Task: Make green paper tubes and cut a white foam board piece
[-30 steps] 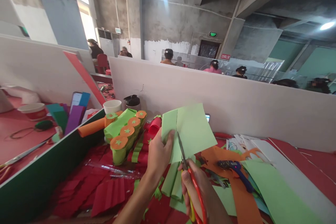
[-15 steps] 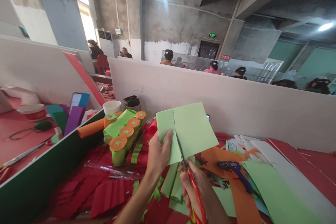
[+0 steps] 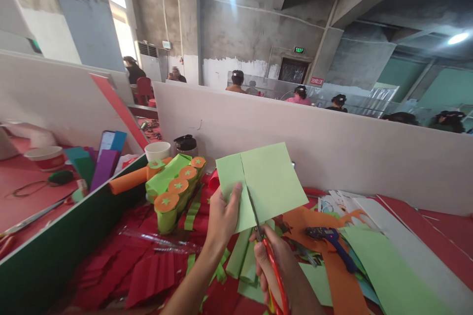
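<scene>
A sheet of light green paper is held up in front of me, a long slit running through it toward its far edge. My left hand pinches the narrower left part, thumb on top. In my right hand is a pair of scissors with red-orange handles, its blades lying along the slit. Rolled light green paper lies under the hands. To the left stands a row of green rolls with orange tops bearing green stars.
Red folded paper covers the lower left beside a dark green divider. A blue glue gun rests on orange paper at right, near a green sheet. A white cup stands by the white partition.
The left edge of the green sheet has shifted slightly leftward, and the slit's far end with it. Both hands keep nearly the same places and grips.
</scene>
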Demonstrator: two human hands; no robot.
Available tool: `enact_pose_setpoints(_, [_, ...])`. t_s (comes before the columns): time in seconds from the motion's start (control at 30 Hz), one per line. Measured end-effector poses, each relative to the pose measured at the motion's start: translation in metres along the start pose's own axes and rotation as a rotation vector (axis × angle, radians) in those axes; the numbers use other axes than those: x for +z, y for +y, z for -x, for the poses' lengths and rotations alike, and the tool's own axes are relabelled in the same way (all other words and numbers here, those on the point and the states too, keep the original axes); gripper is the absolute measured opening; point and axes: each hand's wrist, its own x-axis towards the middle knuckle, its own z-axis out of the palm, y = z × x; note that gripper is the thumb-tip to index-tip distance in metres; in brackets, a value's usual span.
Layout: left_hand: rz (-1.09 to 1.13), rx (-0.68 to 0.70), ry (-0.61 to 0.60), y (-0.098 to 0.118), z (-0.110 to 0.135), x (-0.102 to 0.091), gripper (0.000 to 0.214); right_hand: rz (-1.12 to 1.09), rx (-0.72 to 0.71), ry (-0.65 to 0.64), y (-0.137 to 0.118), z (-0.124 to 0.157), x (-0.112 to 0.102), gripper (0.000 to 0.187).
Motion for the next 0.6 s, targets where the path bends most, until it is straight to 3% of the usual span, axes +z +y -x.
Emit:
enact_pose_setpoints(0.33, [0.049, -0.044, -0.035, 0.001, 0.004, 0.005, 0.031, 0.059, -0.005, -0.011, -0.006, 0.002, -0.01, 0.079])
enact_pose_setpoints(0.6, [-0.015, 0.009, -0.03, 0.003, 0.008, 0.007, 0.027, 0.047, -0.007, 0.017, -0.012, 0.005, -0.013, 0.066])
